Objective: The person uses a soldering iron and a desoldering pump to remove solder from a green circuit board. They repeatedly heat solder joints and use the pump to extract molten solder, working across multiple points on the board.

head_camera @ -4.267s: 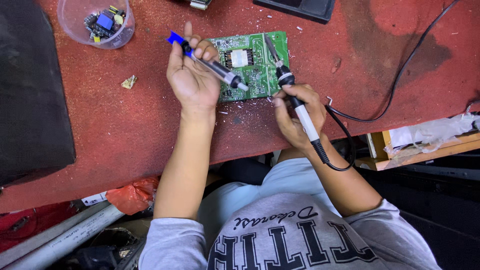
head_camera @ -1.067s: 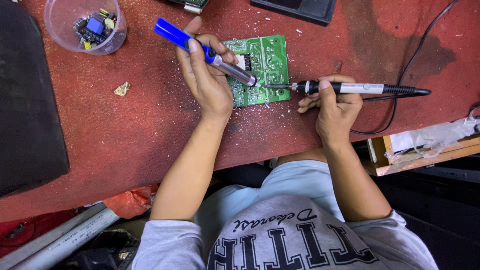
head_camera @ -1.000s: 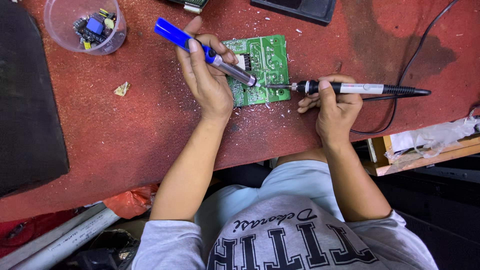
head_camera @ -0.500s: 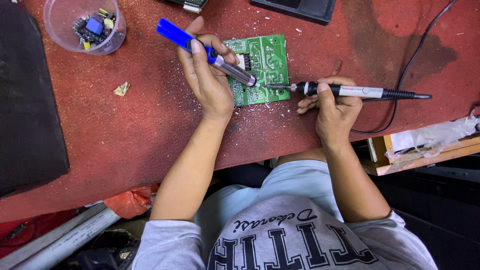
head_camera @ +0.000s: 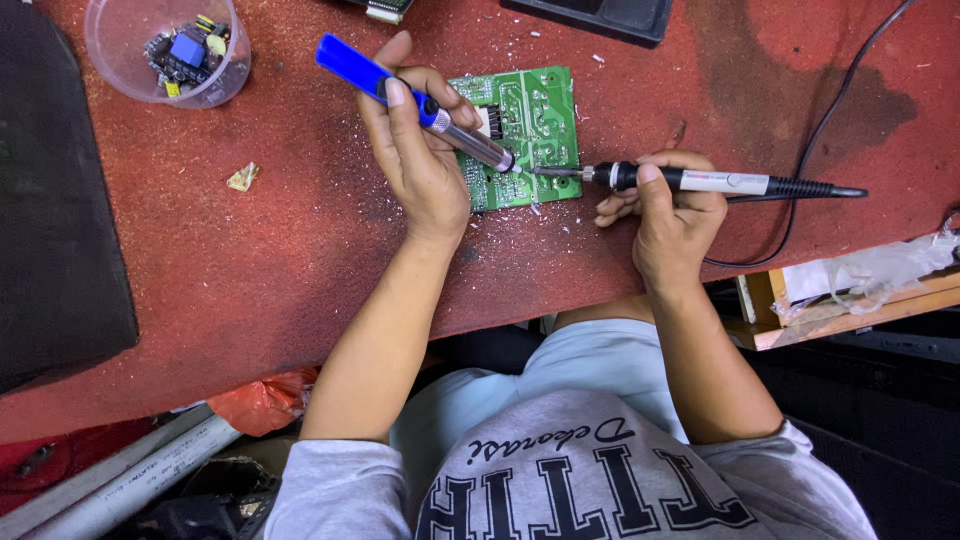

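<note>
A green circuit board (head_camera: 535, 125) lies solder side up on the red table (head_camera: 300, 250). My left hand (head_camera: 420, 160) grips a blue and silver desoldering pump (head_camera: 410, 100), whose nozzle points at the board's lower middle. My right hand (head_camera: 665, 215) holds a black and white soldering iron (head_camera: 700, 181) lying almost level, its tip touching the board's lower right edge close to the pump's nozzle. The iron's black cord (head_camera: 820, 130) runs off to the upper right.
A clear plastic cup (head_camera: 170, 50) with small electronic parts stands at the upper left. A black mat (head_camera: 50, 200) covers the left side. A crumpled scrap (head_camera: 242, 177) lies on the table. A dark device (head_camera: 600, 15) sits at the top edge. Solder bits litter the area around the board.
Since the earliest frame the soldering iron has swung from upright to nearly level, tip to the board's right edge. The pump has shifted slightly. Over the last second, almost nothing moved.
</note>
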